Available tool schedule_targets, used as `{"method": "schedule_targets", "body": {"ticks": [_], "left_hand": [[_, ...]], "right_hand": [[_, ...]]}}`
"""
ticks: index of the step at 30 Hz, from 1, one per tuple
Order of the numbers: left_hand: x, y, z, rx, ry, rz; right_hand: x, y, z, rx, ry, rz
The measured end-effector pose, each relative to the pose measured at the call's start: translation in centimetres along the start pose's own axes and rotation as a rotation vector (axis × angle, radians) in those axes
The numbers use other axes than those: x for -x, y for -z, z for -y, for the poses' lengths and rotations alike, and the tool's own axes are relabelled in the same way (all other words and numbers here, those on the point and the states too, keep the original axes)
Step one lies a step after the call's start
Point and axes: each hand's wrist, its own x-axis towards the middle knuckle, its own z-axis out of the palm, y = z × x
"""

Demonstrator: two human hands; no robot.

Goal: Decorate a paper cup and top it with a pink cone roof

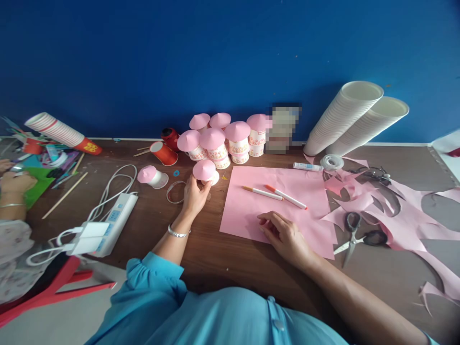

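Observation:
My left hand point(196, 197) is closed on a paper cup with a pink cone roof point(204, 169), which stands on the table. Behind it is a cluster of similar cups with pink cone roofs point(212, 139), several of them decorated with red drawings. Another roofed cup point(154, 177) lies on its side to the left. My right hand point(285, 235) rests on a pink paper sheet point(239, 206), its fingers loosely bent and nothing visible in them. Two markers point(286, 197) lie on that sheet, just beyond the right hand, with a glue stick point(307, 166) at its far edge.
Scissors point(354, 239) lie among pink paper scraps point(402, 218) at right. Tall cup stacks point(345, 115) lean on the blue wall, near a tape roll point(332, 162). At left are a power strip point(117, 225), red cup point(164, 153), leaning cup stack point(64, 134) and another person's hand point(17, 187).

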Motion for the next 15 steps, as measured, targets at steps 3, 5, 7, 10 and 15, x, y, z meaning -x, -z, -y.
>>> {"method": "schedule_targets", "body": {"ticks": [3,5,7,10,15], "left_hand": [[-0.06,0.12,-0.22,0.011,-0.01,0.014],[-0.05,0.12,-0.31,0.006,-0.002,0.026],[-0.03,0.07,-0.33,0.0,0.005,0.031],[-0.05,0.0,-0.28,-0.002,-0.004,0.024],[-0.05,0.06,-0.37,-0.006,-0.025,0.027]], "right_hand": [[0.03,0.0,-0.09,-0.002,0.0,0.008],[0.04,0.02,-0.11,0.001,-0.003,0.013],[0.04,0.06,-0.08,0.001,-0.005,0.017],[0.0,0.12,0.01,-0.004,-0.012,0.022],[-0.06,0.16,0.13,-0.009,-0.014,0.019]]}}
